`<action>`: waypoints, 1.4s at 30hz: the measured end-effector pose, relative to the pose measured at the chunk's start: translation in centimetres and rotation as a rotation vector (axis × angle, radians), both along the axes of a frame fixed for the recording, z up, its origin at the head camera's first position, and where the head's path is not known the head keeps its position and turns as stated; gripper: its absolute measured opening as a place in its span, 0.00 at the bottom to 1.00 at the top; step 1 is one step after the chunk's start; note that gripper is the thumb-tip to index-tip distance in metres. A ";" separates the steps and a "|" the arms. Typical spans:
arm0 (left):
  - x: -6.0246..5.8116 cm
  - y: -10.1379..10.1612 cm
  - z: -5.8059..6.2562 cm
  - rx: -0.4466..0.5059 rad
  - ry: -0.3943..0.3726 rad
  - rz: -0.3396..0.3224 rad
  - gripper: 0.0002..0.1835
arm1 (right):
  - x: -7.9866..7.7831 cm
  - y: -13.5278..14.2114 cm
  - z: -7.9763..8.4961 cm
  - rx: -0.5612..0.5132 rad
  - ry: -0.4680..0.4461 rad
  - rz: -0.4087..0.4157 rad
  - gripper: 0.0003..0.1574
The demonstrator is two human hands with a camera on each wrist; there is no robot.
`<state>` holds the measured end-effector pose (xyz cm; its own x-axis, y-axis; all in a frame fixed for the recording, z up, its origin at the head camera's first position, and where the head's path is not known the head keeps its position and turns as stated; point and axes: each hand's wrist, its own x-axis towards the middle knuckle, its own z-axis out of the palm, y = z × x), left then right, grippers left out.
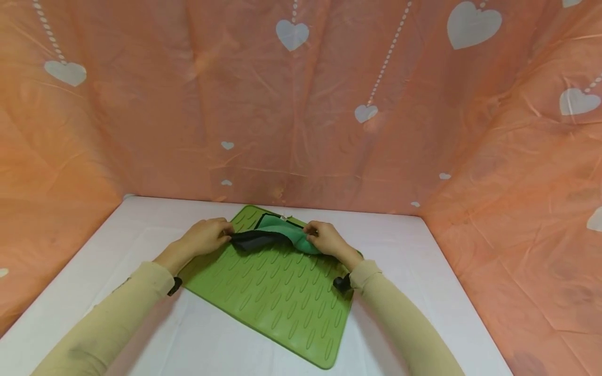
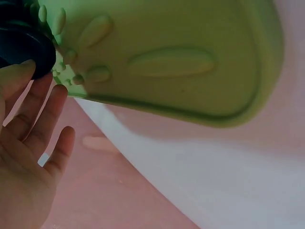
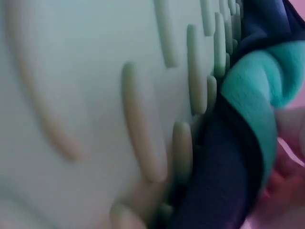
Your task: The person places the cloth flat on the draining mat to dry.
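A floppy fabric piece (image 1: pixel 296 237), green on one face and black on the other with black edging, lies bent over the far part of a green ribbed mat (image 1: pixel 277 292). My left hand (image 1: pixel 207 237) pinches its black left end between thumb and fingers; in the left wrist view, the other fingers of the left hand (image 2: pixel 33 148) spread loosely below the dark end (image 2: pixel 28 47). Its green right side is gripped by my right hand (image 1: pixel 329 240). In the right wrist view, the twisted fabric (image 3: pixel 252 90) partly hides the right hand's fingers (image 3: pixel 286 191).
The mat lies slanted on a white-covered table (image 1: pixel 226 339). Behind and at both sides hangs an orange sheet (image 1: pixel 263 120) with white hearts. A small pale bit (image 1: pixel 284 217) shows at the fabric's back edge, too small to identify.
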<state>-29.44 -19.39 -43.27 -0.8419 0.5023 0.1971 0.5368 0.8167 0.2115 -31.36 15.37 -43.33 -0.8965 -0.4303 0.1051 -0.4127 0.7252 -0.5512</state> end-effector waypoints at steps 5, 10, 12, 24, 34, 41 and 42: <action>-0.1 0.2 0.3 0.044 0.002 0.020 0.08 | -0.5 -0.6 0.1 0.002 0.183 -0.168 0.07; -0.3 0.5 0.5 0.077 0.005 0.032 0.09 | -1.0 -0.8 -0.1 0.051 0.201 -0.194 0.07; -0.4 0.6 0.5 0.081 0.004 0.035 0.09 | -1.0 -0.9 -0.2 0.074 0.158 -0.155 0.08; -0.4 0.9 0.7 0.129 -0.019 0.059 0.10 | 1.8 -0.2 -0.2 0.051 0.263 -0.025 0.12; -0.2 0.8 0.5 0.153 -0.026 0.043 0.10 | 3.3 -1.4 -0.7 0.251 0.258 0.176 0.21; -0.2 0.8 0.3 0.145 -0.053 0.037 0.09 | 2.3 -1.4 -1.3 0.260 0.214 0.172 0.26; -0.2 0.8 0.2 0.144 -0.053 0.036 0.08 | 2.2 -1.5 -1.3 0.259 0.215 0.166 0.26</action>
<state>-29.61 -18.58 -43.03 -0.8702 0.4412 0.2193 0.4924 0.7945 0.3553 -29.13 13.89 -44.64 -0.7815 -0.6052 0.1518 -0.6229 0.7427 -0.2458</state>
